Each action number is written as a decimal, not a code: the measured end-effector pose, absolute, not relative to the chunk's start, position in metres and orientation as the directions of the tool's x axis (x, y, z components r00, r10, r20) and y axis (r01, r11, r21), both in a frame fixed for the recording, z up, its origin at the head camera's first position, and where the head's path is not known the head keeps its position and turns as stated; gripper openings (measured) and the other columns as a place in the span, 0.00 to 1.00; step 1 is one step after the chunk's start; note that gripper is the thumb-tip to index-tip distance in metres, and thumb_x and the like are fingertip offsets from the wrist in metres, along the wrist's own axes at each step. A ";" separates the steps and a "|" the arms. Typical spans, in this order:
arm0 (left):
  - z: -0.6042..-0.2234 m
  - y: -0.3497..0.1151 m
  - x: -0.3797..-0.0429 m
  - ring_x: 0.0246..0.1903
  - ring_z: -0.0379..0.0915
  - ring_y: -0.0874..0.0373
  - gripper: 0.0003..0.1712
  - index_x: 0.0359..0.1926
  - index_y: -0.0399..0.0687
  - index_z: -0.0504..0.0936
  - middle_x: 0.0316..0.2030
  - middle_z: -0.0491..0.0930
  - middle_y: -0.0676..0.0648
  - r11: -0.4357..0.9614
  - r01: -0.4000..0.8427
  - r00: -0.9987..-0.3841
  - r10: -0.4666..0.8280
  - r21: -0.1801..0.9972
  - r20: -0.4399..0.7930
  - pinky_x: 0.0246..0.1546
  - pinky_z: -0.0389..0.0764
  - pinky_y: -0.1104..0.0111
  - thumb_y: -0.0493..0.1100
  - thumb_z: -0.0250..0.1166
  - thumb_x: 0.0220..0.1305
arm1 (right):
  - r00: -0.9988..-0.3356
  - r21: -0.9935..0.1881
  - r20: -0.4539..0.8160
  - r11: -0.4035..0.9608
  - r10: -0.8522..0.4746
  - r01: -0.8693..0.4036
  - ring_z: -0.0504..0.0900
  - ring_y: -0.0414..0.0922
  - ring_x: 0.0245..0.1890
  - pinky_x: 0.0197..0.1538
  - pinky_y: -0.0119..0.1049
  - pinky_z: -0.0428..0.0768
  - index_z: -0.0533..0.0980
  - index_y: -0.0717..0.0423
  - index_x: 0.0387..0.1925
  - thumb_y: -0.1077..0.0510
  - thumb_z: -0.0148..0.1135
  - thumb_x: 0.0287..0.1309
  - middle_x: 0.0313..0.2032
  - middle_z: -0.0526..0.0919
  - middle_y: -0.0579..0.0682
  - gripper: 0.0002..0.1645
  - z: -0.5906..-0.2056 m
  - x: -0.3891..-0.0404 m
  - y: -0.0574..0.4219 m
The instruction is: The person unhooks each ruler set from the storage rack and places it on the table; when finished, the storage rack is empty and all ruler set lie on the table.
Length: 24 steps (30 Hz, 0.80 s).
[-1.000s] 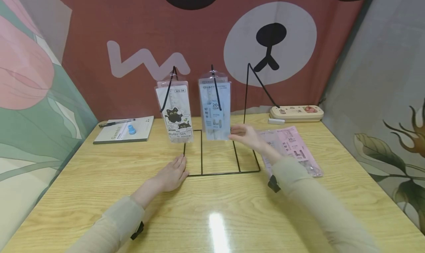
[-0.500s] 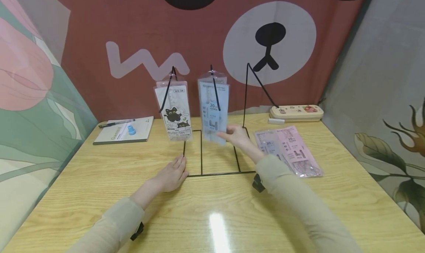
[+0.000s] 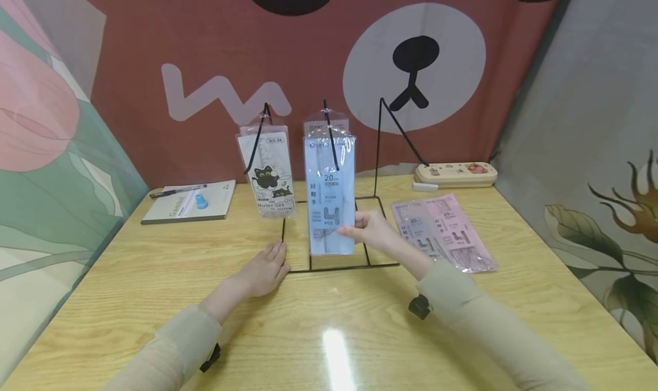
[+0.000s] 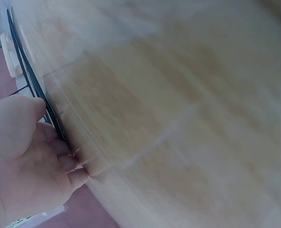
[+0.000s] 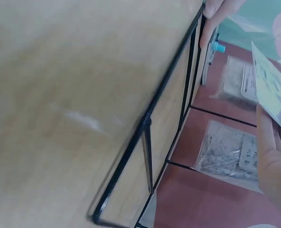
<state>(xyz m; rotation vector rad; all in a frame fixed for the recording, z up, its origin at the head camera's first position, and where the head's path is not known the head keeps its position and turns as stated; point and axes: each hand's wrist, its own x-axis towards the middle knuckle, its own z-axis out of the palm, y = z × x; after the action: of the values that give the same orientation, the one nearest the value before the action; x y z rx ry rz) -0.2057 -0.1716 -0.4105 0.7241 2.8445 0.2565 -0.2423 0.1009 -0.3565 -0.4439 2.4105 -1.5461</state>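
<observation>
In the head view my right hand [image 3: 372, 229] pinches the lower right edge of a blue ruler-set packet [image 3: 329, 197]. This packet hangs at the middle prong of a black wire display rack [image 3: 339, 269], in front of another clear packet [image 5: 226, 147]. Whether its top is still threaded on the prong, I cannot tell. My left hand [image 3: 264, 270] rests flat at the rack base's front left corner, fingers touching the wire and tabletop. On the left prong hangs a white ruler-set packet [image 3: 267, 174] with black cats. The right prong [image 3: 401, 125] carries nothing.
Right of the rack lie pink and grey ruler-set packets [image 3: 452, 225]. A cream pencil case [image 3: 457, 175] and a small white stick-like piece [image 3: 425, 187] are behind them. At back left, a notebook [image 3: 218, 202] bears a pen [image 3: 177, 190] and a blue cone-shaped piece [image 3: 201, 201].
My right hand has reached the blue packet, taken hold of its lower edge and drawn it forward and down, away from the packet behind. The left hand has stayed on the rack base.
</observation>
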 end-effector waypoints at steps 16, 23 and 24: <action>-0.406 -0.171 -0.202 0.70 0.43 0.34 0.33 0.68 0.23 0.48 0.70 0.45 0.27 0.868 0.442 -0.859 0.482 0.227 -0.172 0.70 0.51 0.46 0.45 0.40 0.75 | -0.839 -0.901 -0.067 0.393 -0.540 -0.181 0.86 0.44 0.38 0.48 0.36 0.83 0.80 0.63 0.44 0.54 0.62 0.56 0.40 0.86 0.55 0.18 -0.355 -0.164 0.141; -0.407 -0.170 -0.203 0.70 0.43 0.33 0.33 0.68 0.22 0.48 0.70 0.45 0.26 0.862 0.448 -0.855 0.490 0.238 -0.166 0.70 0.51 0.45 0.45 0.40 0.75 | -0.797 -0.902 0.025 0.330 -0.604 -0.279 0.86 0.39 0.36 0.44 0.30 0.83 0.79 0.66 0.43 0.57 0.62 0.57 0.40 0.86 0.58 0.17 -0.351 -0.145 0.163; -0.407 -0.170 -0.203 0.70 0.43 0.33 0.33 0.68 0.23 0.48 0.70 0.45 0.27 0.864 0.444 -0.856 0.487 0.237 -0.171 0.70 0.51 0.46 0.46 0.40 0.75 | -0.791 -0.900 0.036 0.324 -0.610 -0.292 0.86 0.39 0.37 0.45 0.31 0.83 0.79 0.66 0.44 0.57 0.62 0.57 0.40 0.86 0.59 0.17 -0.352 -0.144 0.168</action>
<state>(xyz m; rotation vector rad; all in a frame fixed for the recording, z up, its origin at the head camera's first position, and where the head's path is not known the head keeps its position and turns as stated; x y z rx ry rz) -0.2026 -0.1701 -0.4067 0.7121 2.8123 0.2785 -0.1440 0.1684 -0.3516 -0.8081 2.2855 -1.4539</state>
